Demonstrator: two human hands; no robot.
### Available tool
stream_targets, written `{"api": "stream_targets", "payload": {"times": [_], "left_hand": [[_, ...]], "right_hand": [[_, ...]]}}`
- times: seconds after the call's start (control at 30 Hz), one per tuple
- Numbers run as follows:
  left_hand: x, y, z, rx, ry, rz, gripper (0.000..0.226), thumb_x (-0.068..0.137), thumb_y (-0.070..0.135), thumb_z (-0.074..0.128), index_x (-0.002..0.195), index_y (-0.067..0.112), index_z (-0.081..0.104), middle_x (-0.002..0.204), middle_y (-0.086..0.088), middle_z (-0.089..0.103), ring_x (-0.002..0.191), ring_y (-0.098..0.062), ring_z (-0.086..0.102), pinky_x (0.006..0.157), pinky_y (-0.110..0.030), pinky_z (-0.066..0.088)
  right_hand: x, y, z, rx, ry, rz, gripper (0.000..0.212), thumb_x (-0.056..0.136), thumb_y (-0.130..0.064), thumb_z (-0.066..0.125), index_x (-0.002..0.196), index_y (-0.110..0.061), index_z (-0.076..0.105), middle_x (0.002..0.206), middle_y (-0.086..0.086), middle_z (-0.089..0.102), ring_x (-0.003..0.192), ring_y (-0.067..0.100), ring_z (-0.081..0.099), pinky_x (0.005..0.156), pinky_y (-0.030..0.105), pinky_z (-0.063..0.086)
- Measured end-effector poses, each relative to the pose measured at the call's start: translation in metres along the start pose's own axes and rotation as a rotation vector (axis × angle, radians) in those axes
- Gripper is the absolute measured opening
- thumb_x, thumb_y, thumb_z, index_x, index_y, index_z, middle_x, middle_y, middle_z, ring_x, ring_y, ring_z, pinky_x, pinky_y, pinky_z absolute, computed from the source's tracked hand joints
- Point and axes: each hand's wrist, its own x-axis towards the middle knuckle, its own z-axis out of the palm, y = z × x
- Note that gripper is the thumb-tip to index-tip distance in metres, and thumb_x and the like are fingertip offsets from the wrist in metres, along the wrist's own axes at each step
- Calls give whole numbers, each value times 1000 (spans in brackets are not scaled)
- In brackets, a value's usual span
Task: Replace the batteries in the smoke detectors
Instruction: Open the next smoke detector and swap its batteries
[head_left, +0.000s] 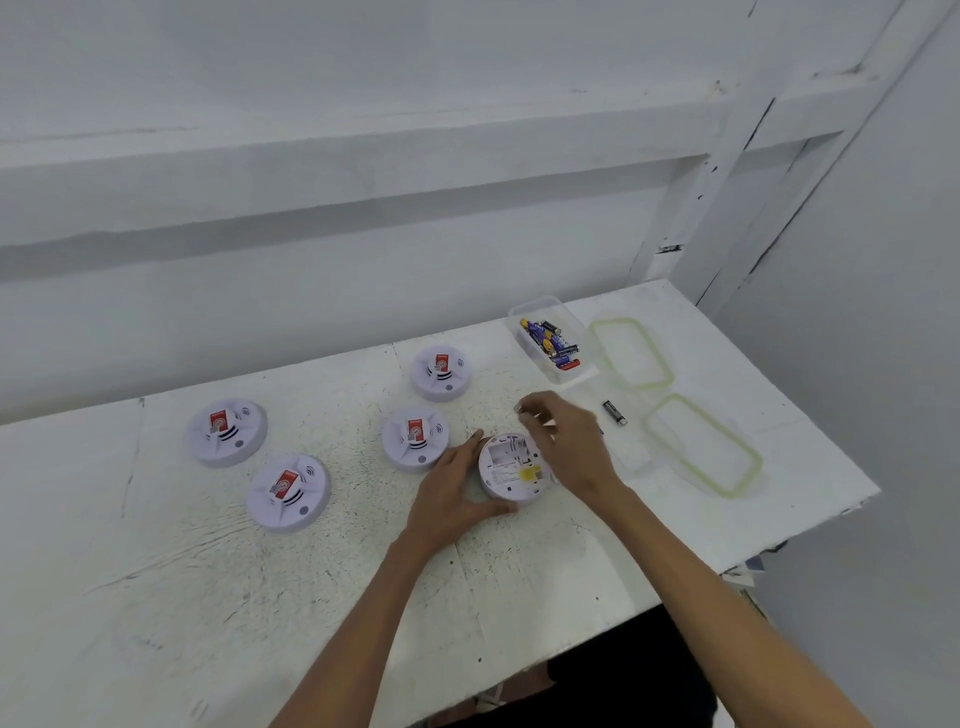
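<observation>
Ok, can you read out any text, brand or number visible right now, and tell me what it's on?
Nothing is legible.
Red labels on the four face-up smoke detectors: print too blurred.
Opened detector under the hands, with a yellow sticker: moulded text too small.
Batteries in the clear tub: brand unreadable.
Loose battery on the table: unreadable.

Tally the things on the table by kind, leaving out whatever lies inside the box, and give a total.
Smoke detectors: 5
Clear plastic boxes: 1
Green-rimmed lids: 2
Loose batteries on the table: 1
Total: 9
</observation>
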Motion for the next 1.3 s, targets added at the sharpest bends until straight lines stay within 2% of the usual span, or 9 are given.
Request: {"api": "stream_targets", "payload": {"times": [0.07, 0.13, 0.2, 0.27, 0.47, 0.77, 0.97, 1.17, 1.3], "left_hand": [[0, -1, 0, 6, -1, 6, 116, 61, 72, 84, 157, 38, 29, 156, 21, 41, 141, 1, 36, 115, -28, 35], [0, -1, 0, 2, 3, 2, 116, 61, 70, 85, 157, 38, 28, 150, 26, 40, 138, 5, 35, 114, -26, 33], [0, 0, 0, 2, 8, -1, 115, 62, 69, 85, 157, 39, 28, 147, 28, 40, 137, 6, 35, 113, -25, 33], [0, 0, 0, 8, 12, 0, 115, 63, 69, 85, 158, 37, 29, 152, 23, 42, 140, 2, 36, 114, -28, 33], [1, 2, 0, 1, 21, -5, 114, 61, 70, 85, 156, 37, 32, 155, 18, 44, 143, -3, 38, 117, -33, 35], [1, 5, 0, -16, 41, 1, 99, 61, 65, 89, 144, 47, 39, 141, 30, 49, 129, 5, 47, 108, -24, 41], [-1, 7, -1, -12, 43, 1, 99, 62, 69, 85, 147, 44, 41, 140, 31, 49, 130, 6, 45, 107, -24, 39], [-3, 6, -1, -12, 38, 8, 99, 65, 72, 82, 150, 41, 40, 145, 31, 47, 135, 6, 43, 110, -27, 41], [-3, 6, 1, -22, 40, 8, 98, 67, 69, 83, 151, 43, 39, 145, 33, 45, 137, 8, 41, 113, -27, 41]], "right_hand": [[6, 7, -19, 24, 182, 88, 13, 95, -19, 65, 107, -18, 70, 92, -10, 72, 78, 1, 66, 69, 9, 50], [12, 24, -38, -4, 281, 222, 13, 93, -17, 66, 104, -14, 72, 88, -4, 73, 72, 9, 68, 68, 14, 52], [21, 46, -52, -91, 201, 375, 15, 92, -18, 65, 101, -10, 74, 86, 2, 74, 73, 16, 68, 67, 24, 51], [29, 64, -56, -169, 67, 481, 15, 91, -16, 65, 95, -7, 76, 84, 6, 74, 75, 18, 66, 66, 24, 45], [37, 79, -48, -320, -48, 615, 13, 87, -10, 65, 89, -10, 78, 88, 11, 73, 71, 23, 63, 60, 29, 50], [38, 79, -46, -421, -57, 568, 19, 87, -10, 52, 78, -6, 67, 84, 19, 69, 68, 30, 58, 52, 26, 37], [56, 57, -59, -371, 189, 379, 20, 94, -16, 52, 88, -8, 69, 79, 9, 69, 67, 25, 60, 55, 30, 46], [96, 45, -51, -291, 97, 233, 21, 94, -6, 54, 104, -5, 73, 99, 10, 72, 88, 26, 65, 74, 31, 52], [122, 48, -33, -291, 13, 263, 22, 94, -3, 51, 104, -3, 71, 95, 17, 70, 91, 34, 65, 76, 40, 56]]}}
